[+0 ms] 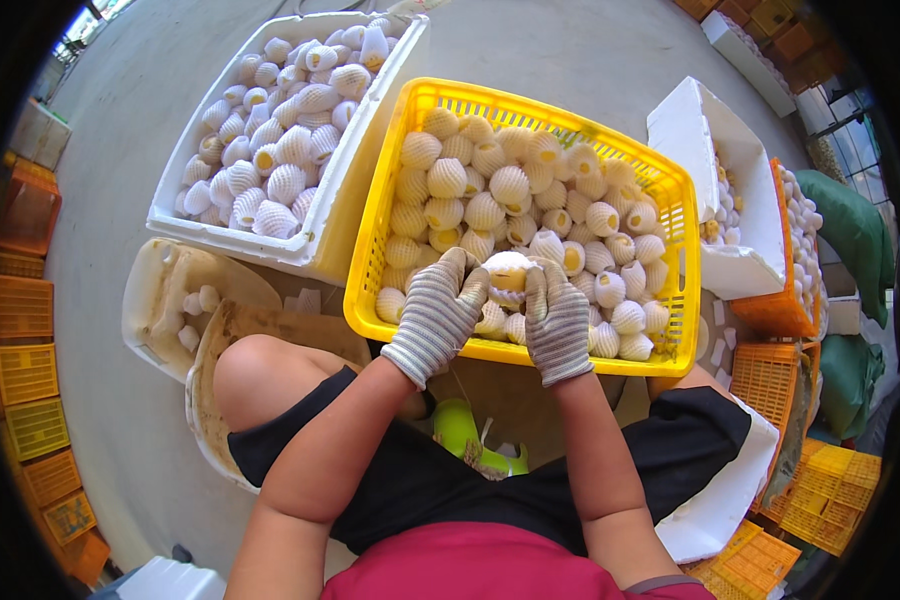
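Between my two gloved hands is a round yellow fruit (510, 280), partly covered by a white foam net sleeve that leaves a yellow band bare. My left hand (437, 310) grips it from the left, and my right hand (558, 318) closes on its right side. Both wear grey striped knit gloves. They are over the near side of a yellow plastic crate (370, 270), which is heaped with fruit in white foam nets (485, 212). Yellow skin shows through the open ends of some nets.
A white foam box (295, 245) full of netted fruit stands at the left back. Next to my left knee is a cut-open plastic jug (155, 300) with white pieces inside. At right are another foam box (740, 265) and an orange crate (795, 290). Stacked crates (25, 375) line the left.
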A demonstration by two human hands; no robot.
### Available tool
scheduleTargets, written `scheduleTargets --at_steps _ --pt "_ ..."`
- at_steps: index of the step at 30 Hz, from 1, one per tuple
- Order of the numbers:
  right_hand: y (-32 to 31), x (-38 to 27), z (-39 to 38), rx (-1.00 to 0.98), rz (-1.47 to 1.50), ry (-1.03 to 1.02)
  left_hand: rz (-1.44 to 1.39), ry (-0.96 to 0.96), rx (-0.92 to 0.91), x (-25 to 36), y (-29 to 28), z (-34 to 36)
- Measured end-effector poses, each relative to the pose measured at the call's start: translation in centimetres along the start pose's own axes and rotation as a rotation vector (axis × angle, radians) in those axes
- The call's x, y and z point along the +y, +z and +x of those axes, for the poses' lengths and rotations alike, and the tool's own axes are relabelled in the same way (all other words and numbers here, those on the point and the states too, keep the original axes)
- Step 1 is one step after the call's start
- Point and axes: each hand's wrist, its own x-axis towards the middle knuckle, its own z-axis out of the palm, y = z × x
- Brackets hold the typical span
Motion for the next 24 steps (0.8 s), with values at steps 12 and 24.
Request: scheduleTargets --at_steps 12,24 --pt "0.5 0.1 -0.1 0.031 -0.121 -0.072 0.13 0.011 0.121 -1.7 -0.1 0.5" --pt "0.1 -1.8 0.2 -0.02 0.067 -0.06 -0.548 -0.393 -0.023 1.0 -1.0 0.4"
